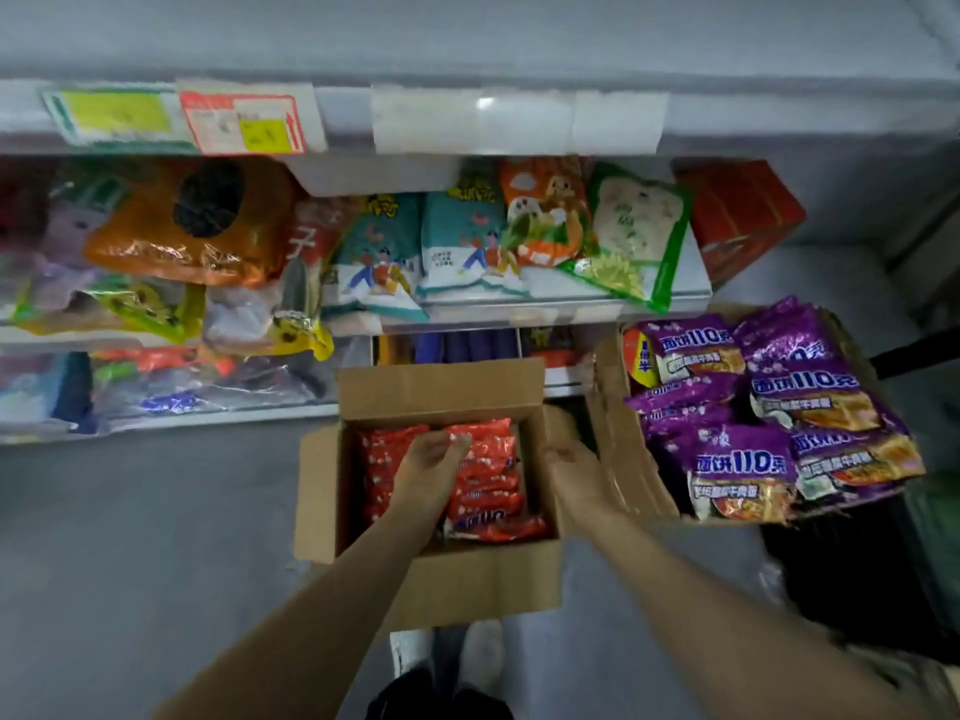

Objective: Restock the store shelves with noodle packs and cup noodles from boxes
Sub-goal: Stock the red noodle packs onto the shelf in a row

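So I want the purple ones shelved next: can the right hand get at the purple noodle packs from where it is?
Probably yes. The right hand rests at the right flap of the open box, and the purple noodle packs lie heaped and uncovered in the next carton; only that carton's low wall stands between them.

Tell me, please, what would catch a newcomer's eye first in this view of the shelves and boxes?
Probably the heap of purple noodle packs overflowing the cardboard box at the right. Next, the open box on the floor at centre, filled with red noodle packs, where the left hand reaches in and the right hand is at its right edge. Above, the shelves hold colourful snack bags.
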`<state>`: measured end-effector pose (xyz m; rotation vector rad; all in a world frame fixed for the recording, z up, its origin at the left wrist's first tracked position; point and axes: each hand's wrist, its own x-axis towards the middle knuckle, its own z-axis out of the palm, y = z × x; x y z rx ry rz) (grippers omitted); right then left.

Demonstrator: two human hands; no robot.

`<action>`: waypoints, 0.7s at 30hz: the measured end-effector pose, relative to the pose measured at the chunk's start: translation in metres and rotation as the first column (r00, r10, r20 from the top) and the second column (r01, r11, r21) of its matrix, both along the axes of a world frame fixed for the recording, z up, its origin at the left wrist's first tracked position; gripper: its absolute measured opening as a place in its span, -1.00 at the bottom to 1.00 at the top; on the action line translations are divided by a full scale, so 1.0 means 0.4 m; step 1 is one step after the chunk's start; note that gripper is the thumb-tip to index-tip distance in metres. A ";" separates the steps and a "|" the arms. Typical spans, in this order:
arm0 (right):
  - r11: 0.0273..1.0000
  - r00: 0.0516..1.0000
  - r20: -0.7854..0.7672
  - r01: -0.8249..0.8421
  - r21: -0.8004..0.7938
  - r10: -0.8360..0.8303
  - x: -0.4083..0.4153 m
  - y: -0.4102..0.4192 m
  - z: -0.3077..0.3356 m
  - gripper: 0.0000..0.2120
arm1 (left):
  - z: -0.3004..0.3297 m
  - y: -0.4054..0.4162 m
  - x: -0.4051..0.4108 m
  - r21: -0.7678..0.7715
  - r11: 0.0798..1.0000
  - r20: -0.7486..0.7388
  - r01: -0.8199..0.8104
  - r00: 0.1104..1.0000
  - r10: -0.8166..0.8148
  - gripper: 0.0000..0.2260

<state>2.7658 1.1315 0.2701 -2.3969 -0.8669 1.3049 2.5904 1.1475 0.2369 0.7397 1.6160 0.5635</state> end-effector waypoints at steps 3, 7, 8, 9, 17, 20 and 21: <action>0.996 0.998 -0.008 0.055 -0.073 -0.055 0.004 -0.011 -0.112 -0.74 | -0.115 -0.020 0.005 -0.086 0.996 -0.003 0.020 1.000 -0.020 -0.67; 0.971 0.977 -0.054 0.198 -0.133 -0.207 0.024 -0.050 -0.280 -0.83 | -0.275 -0.061 0.012 -0.129 0.985 0.000 0.111 0.994 -0.112 -0.57; 0.963 0.969 -0.056 0.229 -0.145 -0.239 0.034 -0.064 -0.321 -0.85 | -0.315 -0.073 0.014 -0.138 0.983 0.000 0.122 0.992 -0.123 -0.56; 0.954 0.964 -0.058 0.247 -0.167 -0.260 0.042 -0.078 -0.362 -0.81 | -0.353 -0.087 0.016 -0.153 0.979 -0.005 0.133 0.991 -0.135 -0.56; 0.924 0.963 -0.086 0.216 -0.316 -0.255 0.086 -0.140 -0.657 -0.64 | -0.594 -0.161 0.064 -0.179 0.951 -0.034 0.251 0.965 -0.261 -0.70; 0.923 0.959 -0.094 0.228 -0.310 -0.268 0.087 -0.147 -0.731 -0.66 | -0.684 -0.189 0.088 -0.207 0.945 -0.012 0.253 0.965 -0.261 -0.70; 0.921 0.955 -0.099 0.239 -0.308 -0.281 0.085 -0.147 -0.750 -0.69 | -0.710 -0.197 0.097 -0.216 0.944 -0.006 0.248 0.967 -0.255 -0.72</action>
